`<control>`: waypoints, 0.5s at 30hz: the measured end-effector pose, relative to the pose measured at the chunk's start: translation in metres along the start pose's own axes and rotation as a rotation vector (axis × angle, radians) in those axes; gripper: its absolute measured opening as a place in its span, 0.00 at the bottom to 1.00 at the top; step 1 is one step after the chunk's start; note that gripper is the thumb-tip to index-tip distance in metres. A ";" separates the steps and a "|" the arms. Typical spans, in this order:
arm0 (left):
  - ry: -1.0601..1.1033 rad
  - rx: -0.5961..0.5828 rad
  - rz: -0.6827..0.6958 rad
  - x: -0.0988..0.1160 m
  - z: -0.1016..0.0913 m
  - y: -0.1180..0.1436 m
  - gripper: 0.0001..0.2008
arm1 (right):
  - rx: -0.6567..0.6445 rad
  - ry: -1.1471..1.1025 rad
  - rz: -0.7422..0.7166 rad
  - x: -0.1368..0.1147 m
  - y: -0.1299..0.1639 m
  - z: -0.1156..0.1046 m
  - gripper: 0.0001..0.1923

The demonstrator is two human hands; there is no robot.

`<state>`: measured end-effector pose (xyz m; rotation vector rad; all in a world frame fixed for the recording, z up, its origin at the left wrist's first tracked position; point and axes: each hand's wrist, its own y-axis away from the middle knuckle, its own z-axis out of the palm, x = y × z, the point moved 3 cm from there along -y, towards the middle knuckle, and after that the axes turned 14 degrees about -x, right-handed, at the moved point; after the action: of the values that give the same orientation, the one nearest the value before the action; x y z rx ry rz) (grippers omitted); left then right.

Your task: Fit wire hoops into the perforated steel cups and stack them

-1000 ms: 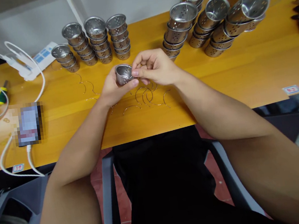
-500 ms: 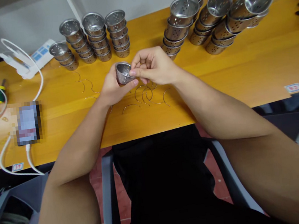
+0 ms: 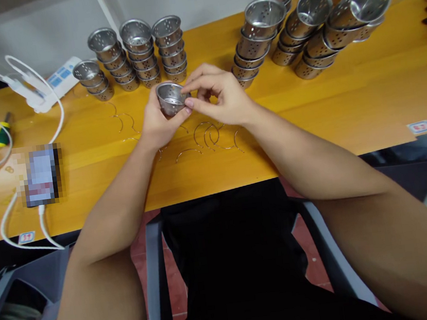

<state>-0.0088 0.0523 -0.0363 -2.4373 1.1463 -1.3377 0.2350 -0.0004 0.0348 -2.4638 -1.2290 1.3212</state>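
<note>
The left hand (image 3: pixel 160 120) is closing around a small perforated metal cup (image 3: pixel 169 99), cradling it from below and behind with the mouth tilted up and toward the right. The right hand (image 3: pixel 221 94) is meeting it at the rim, thumb and forefinger pinched nearly together right at the cup's edge; whether a thin wire is caught between them is too fine to tell. By the look of it, a wire clip is being fitted onto the rim, and seating it would call for a steady cup and a careful press of the fingertips along the edge.

Just below the hands, loose curved wire clips (image 3: pixel 206 135) are lying scattered on the yellow worktop (image 3: pixel 346 97). Farther back on the left, upright stacks of cups (image 3: pixel 138 55) are standing in a neat group; on the right, leaning stacks of cups (image 3: pixel 298 25) are tipping toward the camera. At the far left a white power strip (image 3: pixel 59 80) is trailing a white cable (image 3: pixel 7 227) past a phone (image 3: pixel 40 176), with a green-handled screwdriver (image 3: pixel 0 135) nearby. A pale wall is running behind the worktop, and the person is sitting on a grey chair (image 3: pixel 153 271) over a red tiled floor.
</note>
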 end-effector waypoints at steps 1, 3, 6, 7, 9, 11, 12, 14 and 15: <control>0.002 0.004 -0.004 -0.001 0.000 0.000 0.47 | -0.021 0.034 0.011 -0.001 0.001 0.000 0.40; 0.015 0.000 0.004 0.000 0.000 0.000 0.46 | -0.056 0.099 0.028 -0.003 0.003 -0.001 0.37; 0.035 -0.015 0.067 0.004 0.004 0.000 0.45 | -0.113 0.171 0.023 -0.006 0.006 0.001 0.33; 0.046 -0.017 0.097 0.005 0.006 -0.001 0.46 | -0.134 0.179 0.012 -0.008 0.007 0.003 0.32; 0.080 -0.016 0.157 0.005 0.008 -0.001 0.46 | -0.169 0.175 -0.008 -0.010 0.007 0.007 0.31; 0.098 -0.011 0.186 0.004 0.010 -0.001 0.46 | -0.168 0.162 -0.006 -0.011 0.007 0.009 0.31; 0.092 -0.009 0.183 0.004 0.010 0.000 0.46 | -0.149 0.159 0.008 -0.011 0.006 0.008 0.33; 0.045 -0.025 0.149 0.006 0.011 0.000 0.47 | -0.090 0.155 0.042 -0.010 0.005 0.006 0.39; 0.023 -0.043 0.139 0.009 0.012 0.000 0.49 | -0.067 0.152 0.055 -0.010 0.004 0.004 0.43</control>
<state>0.0030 0.0438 -0.0371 -2.3283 1.3364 -1.3162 0.2315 -0.0113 0.0370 -2.6063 -1.1975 1.0967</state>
